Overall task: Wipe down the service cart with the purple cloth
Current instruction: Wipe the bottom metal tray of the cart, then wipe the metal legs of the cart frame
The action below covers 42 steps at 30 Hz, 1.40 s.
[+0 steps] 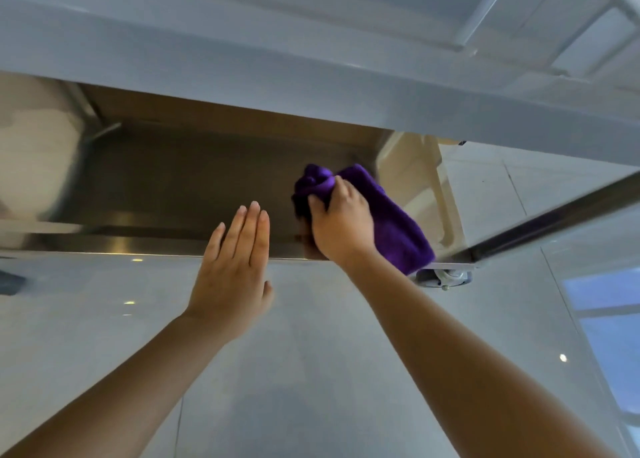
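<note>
Both forearms come up from the bottom edge, cut off before the elbows, so nothing more of the person shows. Beneath them lies a pale glossy tiled floor that carries small glints of light.

The left hand is held flat with its fingers straight and together, thumb tucked to the side, holding nothing. Its fingertips reach over the front lip of the lower shelf; whether the palm actually touches the metal cannot be told from here.

Just to its right, the right hand has its fingers curled around the bunched purple cloth and presses it down at the right end of that lower shelf, close to the corner. Part of the cloth is hidden under the hand, and a loose tail trails back over the shelf's front edge beside the wrist.

Below that corner a grey caster pokes out, only partly visible. The shelf's left end is smeared and blurred.

Farther off, the service cart shows its upper tray as a wide grey band across the view, out of focus and cut off at both sides.
</note>
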### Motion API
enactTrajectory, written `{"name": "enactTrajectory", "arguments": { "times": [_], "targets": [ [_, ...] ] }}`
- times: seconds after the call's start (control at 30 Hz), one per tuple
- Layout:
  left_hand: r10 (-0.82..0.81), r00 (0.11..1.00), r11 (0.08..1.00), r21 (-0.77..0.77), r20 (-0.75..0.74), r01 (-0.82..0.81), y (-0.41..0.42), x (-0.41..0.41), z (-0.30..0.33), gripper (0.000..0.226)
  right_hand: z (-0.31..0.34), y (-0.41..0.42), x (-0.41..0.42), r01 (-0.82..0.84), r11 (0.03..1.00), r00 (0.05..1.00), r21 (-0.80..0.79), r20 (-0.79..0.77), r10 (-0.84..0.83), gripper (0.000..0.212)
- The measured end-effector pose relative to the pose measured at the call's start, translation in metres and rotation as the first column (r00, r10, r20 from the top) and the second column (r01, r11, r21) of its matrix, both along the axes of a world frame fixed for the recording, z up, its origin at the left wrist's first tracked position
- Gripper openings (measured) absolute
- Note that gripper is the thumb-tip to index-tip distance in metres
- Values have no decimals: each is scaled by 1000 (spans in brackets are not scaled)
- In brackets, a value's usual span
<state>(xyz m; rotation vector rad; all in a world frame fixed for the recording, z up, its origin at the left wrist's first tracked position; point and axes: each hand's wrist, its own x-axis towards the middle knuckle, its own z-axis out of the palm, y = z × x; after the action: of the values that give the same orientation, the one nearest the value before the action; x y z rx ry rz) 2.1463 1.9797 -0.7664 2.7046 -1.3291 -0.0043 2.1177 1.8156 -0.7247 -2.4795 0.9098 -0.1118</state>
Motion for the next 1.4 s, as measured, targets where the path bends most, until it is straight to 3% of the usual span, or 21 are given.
{"name": "enactTrajectory", "arguments": {
  "times": [0.1,0.23,0.33,0.5,0.6,0.7,0.87,1.03,1.17,1.4],
  "targets": [
    [27,999,998,-51,-23,-28,1,2,1,110,4,35,13,-222,974,975,49,-13,223,51],
    [65,997,996,-59,-39,-67,5,5,2,110,0,50,8,-453,887,890,-94,-105,444,46],
    [70,996,997,-15,-57,-71,8,5,1,108,5,25,-18,-361,925,933,-120,-66,355,45],
    [127,989,988,101,-80,-118,6,0,5,93,4,-41,-82,-155,973,973,-172,-196,120,48],
    [203,967,963,209,-152,-169,-6,-4,19,93,4,-45,-118,-131,981,986,-146,-126,113,29],
    [185,965,956,261,-183,-134,-27,-11,58,93,24,-42,-140,-90,996,992,21,-87,91,10],
    [53,933,988,155,-356,3,-70,-54,151,90,98,-33,-156,87,965,993,248,59,-104,18],
    [94,874,974,224,-478,18,-74,-91,234,84,183,-9,-174,76,949,995,306,44,-94,16],
    [80,867,992,121,-491,-23,-62,-114,312,40,264,1,-187,86,918,995,387,19,-101,15],
    [140,856,990,63,-498,-125,-60,-130,491,44,470,-9,-221,127,831,908,541,274,-317,22]
  ]
}}
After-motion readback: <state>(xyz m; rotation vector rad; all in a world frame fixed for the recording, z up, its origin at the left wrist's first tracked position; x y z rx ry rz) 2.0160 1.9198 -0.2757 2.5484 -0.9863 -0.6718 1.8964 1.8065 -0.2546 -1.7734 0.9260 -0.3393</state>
